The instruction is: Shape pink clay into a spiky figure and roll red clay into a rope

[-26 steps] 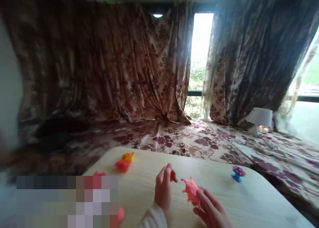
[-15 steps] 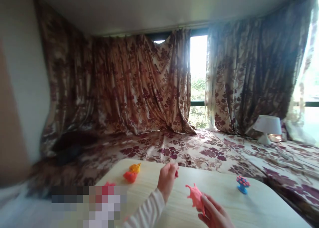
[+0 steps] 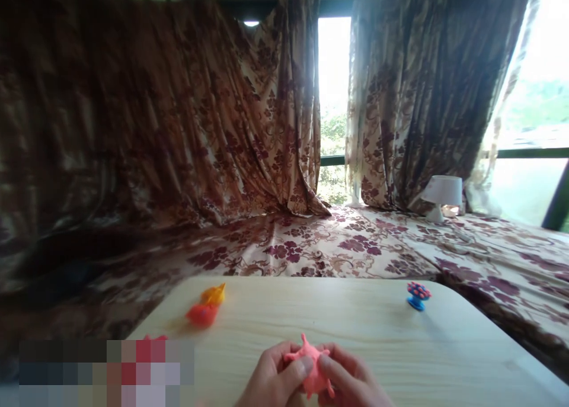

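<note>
The left hand (image 3: 271, 378) and the right hand (image 3: 354, 380) are both closed on one pink, clay-like shape with little arms (image 3: 313, 368). Both thumbs press on the front of it. It is up in the hands, over the near part of the pale wooden worktop (image 3: 306, 303), around the middle from side to side.

Near the far right corner is a small blue stand (image 3: 416, 304). It looks like a cup on a round foot. A heap of pink and dark blue bits (image 3: 419, 289) sits on top of it.

Near the far left corner is a yellow lump with a pointed tip (image 3: 214, 294). A red-orange lump (image 3: 202, 316) is right in front of it, and they look like they touch. A bit of another pink-red lump (image 3: 155, 337) shows by the left edge. Blurry squares hide the rest of it, and they hide the near left corner too.

Past the far edge is a big cloth with purple flowers (image 3: 355, 244). A small white lamp (image 3: 446, 191) stands on it, far back on the right. Flowery curtains (image 3: 267, 117) hang behind, and light comes in through a tall window (image 3: 334, 69) between them.
</note>
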`<state>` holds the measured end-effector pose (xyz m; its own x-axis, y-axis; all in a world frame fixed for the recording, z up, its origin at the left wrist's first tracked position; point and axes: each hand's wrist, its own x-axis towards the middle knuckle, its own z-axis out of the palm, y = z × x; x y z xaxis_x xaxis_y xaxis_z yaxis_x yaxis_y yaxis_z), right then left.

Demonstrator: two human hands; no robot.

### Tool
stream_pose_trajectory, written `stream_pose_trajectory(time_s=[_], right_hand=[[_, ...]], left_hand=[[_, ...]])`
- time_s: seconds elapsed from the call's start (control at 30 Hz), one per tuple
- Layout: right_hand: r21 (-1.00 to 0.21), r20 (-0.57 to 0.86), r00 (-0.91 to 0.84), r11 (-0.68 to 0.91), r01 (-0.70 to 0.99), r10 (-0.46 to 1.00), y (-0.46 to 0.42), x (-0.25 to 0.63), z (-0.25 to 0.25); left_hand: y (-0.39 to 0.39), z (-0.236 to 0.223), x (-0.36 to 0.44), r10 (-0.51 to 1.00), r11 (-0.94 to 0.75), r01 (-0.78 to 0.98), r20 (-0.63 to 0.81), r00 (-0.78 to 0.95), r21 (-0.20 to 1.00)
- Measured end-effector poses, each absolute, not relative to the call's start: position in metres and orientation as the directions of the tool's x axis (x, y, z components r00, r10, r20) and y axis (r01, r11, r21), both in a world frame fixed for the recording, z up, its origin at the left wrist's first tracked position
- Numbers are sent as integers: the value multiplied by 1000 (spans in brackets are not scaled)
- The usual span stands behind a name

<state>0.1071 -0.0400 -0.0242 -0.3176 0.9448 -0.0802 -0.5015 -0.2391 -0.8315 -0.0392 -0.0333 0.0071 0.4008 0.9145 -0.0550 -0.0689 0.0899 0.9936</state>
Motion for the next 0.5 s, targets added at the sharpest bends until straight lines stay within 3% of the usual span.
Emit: stream_pose_trajectory(time_s=[0.27, 0.5], right_hand=[[-946, -4, -356, -119, -302, 934, -47, 116, -14], [-964, -3, -378, -103, -244, 926, -55, 122, -4]], left_hand=[[-44, 17, -48, 923, 123, -124, -67, 379, 985], [-48, 11, -46, 921, 192, -157, -123, 369, 969]])
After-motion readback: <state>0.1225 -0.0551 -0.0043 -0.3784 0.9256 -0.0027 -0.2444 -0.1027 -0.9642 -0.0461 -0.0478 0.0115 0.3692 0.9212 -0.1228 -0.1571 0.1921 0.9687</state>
